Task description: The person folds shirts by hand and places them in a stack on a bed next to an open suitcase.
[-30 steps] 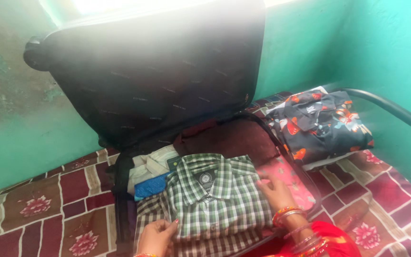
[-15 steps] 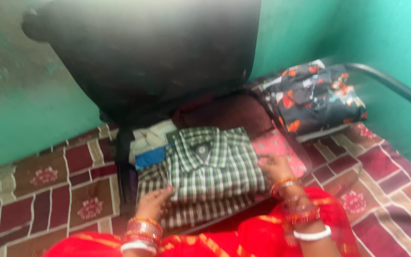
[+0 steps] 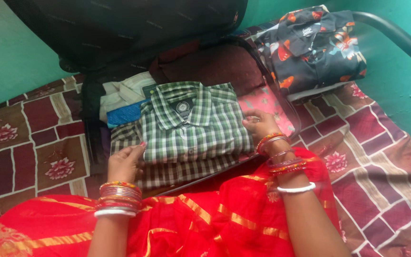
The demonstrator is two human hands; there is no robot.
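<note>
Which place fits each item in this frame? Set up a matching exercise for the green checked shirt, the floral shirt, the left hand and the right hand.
Things:
1. green checked shirt
2. dark floral shirt
3. left hand
4. right hand

Places:
A. on the bedspread beside the suitcase, by the metal rail
B. at the checked shirt's right edge
C. on top of the clothes in the open suitcase
D. at the checked shirt's lower left corner

Pairs: 1-C, 2-A, 3-D, 4-B

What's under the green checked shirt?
Under the green checked shirt lies a brown checked shirt; only its left and front edges show. The rest, and anything below it, is covered.
</note>
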